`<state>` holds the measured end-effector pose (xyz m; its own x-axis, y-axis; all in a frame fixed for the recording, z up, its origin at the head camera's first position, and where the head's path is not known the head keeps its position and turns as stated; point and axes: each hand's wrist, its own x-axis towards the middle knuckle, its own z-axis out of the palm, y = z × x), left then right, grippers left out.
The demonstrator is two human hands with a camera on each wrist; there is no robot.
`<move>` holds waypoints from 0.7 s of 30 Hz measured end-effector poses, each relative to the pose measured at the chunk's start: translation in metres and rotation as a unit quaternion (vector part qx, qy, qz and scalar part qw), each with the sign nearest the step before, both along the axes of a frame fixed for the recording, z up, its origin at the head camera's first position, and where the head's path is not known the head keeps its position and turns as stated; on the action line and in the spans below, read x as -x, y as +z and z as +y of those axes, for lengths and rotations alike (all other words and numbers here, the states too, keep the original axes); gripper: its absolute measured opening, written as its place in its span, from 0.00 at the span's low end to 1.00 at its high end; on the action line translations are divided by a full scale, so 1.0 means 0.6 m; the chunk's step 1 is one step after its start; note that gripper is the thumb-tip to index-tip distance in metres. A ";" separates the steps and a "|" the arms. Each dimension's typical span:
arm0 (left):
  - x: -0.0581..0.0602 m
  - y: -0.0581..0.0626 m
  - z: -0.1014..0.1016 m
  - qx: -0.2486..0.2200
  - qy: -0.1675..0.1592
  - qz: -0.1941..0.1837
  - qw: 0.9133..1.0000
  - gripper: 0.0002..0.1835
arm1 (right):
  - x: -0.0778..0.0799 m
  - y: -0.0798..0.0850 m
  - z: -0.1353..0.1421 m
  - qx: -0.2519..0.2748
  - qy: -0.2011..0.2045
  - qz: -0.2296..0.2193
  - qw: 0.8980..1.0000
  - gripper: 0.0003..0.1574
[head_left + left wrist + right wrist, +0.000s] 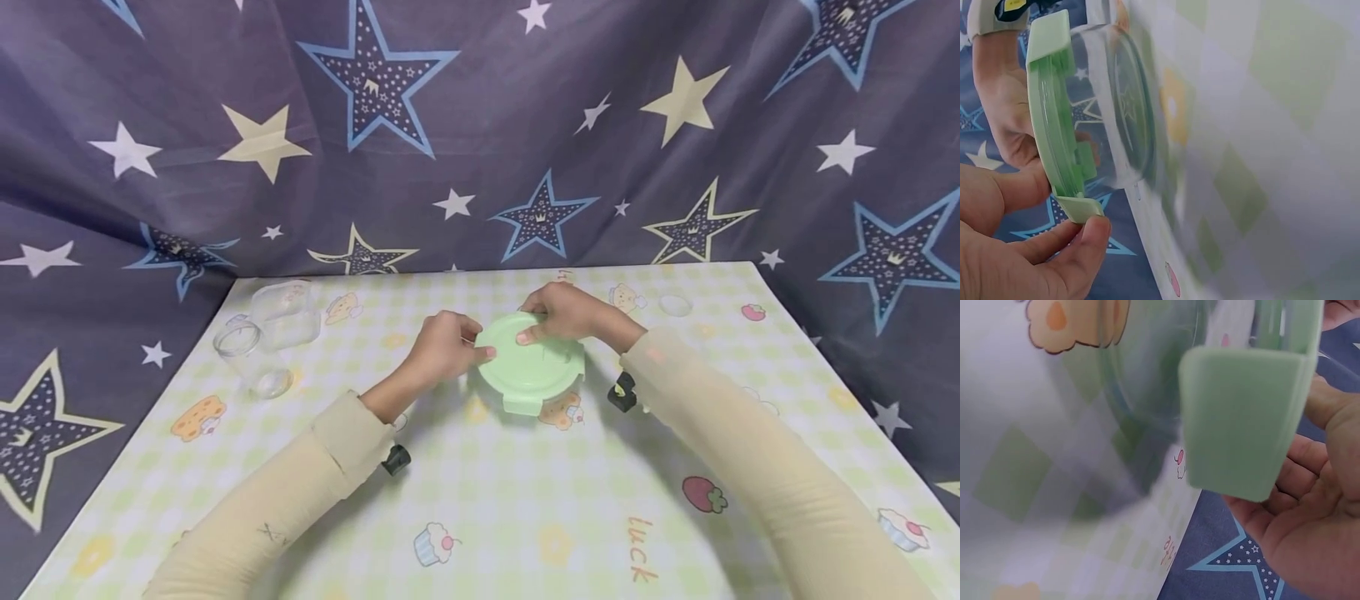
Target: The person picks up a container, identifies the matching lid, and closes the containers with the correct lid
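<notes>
A round glass food container (1100, 81) with a pale green clip-on lid (528, 371) stands upright near the middle of the table, its clear wall showing in the left wrist view. My left hand (442, 346) is at the lid's left side, thumb on the rim. Its fingers pinch a side clip (1079, 209) in the left wrist view. From the far right, my right hand (566, 310) grips the lid's edge, thumb on top and fingers partly hidden behind. Another clip (1241, 425) hangs folded down in front of that hand in the right wrist view.
At the back left, a clear glass jar (253, 362) lies beside a clear square container (285, 317). Toward the back right is a small clear disc (675, 306). A star-printed curtain (465, 125) hangs behind the checked tablecloth (495, 500).
</notes>
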<state>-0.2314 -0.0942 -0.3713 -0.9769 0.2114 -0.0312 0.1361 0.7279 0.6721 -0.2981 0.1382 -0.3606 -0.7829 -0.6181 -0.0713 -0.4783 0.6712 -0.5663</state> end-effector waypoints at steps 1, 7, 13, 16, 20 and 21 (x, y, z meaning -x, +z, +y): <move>0.000 0.000 0.001 0.000 -0.001 -0.001 1.000 0.24 | 0.000 0.001 0.000 -0.002 0.000 0.000 1.000 0.27; 0.000 0.000 0.000 -0.019 0.013 -0.021 1.000 0.23 | 0.001 0.003 -0.001 0.000 0.001 -0.001 1.000 0.27; 0.002 0.002 -0.003 -0.045 0.022 -0.046 0.998 0.22 | -0.001 0.002 -0.001 0.001 -0.002 0.006 1.000 0.26; 0.005 0.001 -0.004 -0.060 0.024 -0.058 0.996 0.22 | -0.004 0.003 -0.001 -0.002 -0.004 0.011 1.000 0.24; 0.006 -0.002 -0.006 -0.075 0.029 -0.068 0.994 0.21 | -0.007 0.003 -0.002 -0.003 -0.005 0.017 1.000 0.24; 0.006 -0.003 -0.007 -0.079 0.032 -0.070 0.994 0.21 | -0.007 0.002 -0.003 -0.002 -0.006 0.016 1.000 0.24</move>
